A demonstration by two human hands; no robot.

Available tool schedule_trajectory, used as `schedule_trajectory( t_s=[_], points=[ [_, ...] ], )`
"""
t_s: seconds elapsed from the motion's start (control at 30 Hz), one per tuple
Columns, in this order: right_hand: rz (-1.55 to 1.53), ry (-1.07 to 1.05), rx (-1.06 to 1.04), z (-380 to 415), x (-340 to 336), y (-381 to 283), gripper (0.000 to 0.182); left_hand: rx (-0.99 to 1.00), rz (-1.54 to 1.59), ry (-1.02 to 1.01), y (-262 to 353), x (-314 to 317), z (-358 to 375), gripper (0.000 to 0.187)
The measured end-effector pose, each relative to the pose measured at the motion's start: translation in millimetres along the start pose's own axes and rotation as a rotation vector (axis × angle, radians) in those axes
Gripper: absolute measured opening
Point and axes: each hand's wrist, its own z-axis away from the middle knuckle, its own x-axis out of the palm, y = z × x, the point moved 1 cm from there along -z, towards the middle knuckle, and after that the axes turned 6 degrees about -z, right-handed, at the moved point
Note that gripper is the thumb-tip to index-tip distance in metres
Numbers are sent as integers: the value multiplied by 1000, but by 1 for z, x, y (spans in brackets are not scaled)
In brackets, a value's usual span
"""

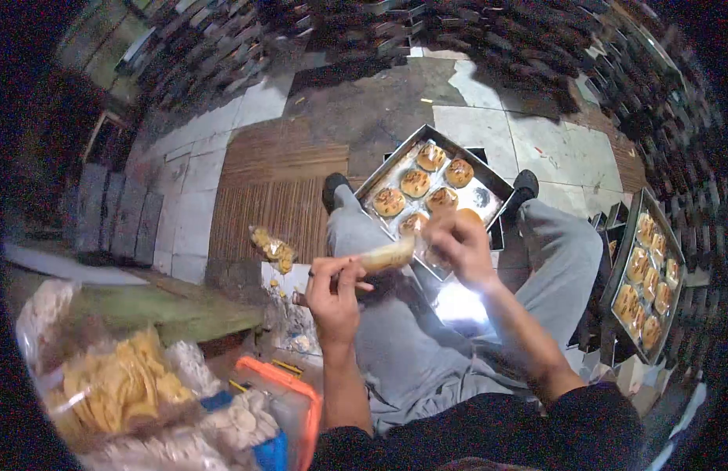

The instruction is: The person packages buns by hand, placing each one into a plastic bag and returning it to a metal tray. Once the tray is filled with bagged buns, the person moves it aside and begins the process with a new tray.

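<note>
My left hand (335,294) is closed on one end of a pale yellow, plastic-wrapped piece (387,256), held sideways over my lap; it looks like a bun in a clear bag. At its other end is my right hand (460,242), fingers curled and blurred by motion; I cannot tell what they grip. Below and beyond the hands, between my legs, a metal tray (478,170) bears several round golden-brown buns (415,183) with dark topping. An orange-brown bun (470,217) shows partly behind my right hand.
A second metal tray (611,314) of wrapped buns stands to the right. On the left lie a large clear bag of yellow pieces (124,381) and an orange-rimmed container (313,400). A smaller bag of yellow pieces (273,248) lies past a green surface (199,314).
</note>
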Motion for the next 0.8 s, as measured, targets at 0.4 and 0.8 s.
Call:
schedule_trajectory(
  t_s=[0.4, 0.8],
  points=[
    [222, -155, 142, -61, -1, 33, 19, 100, -435, 75, 22, -4, -29, 20],
    [-624, 86, 645, 12, -20, 95, 53, -344, -312, -161, -23, 45, 61, 41]
  ],
)
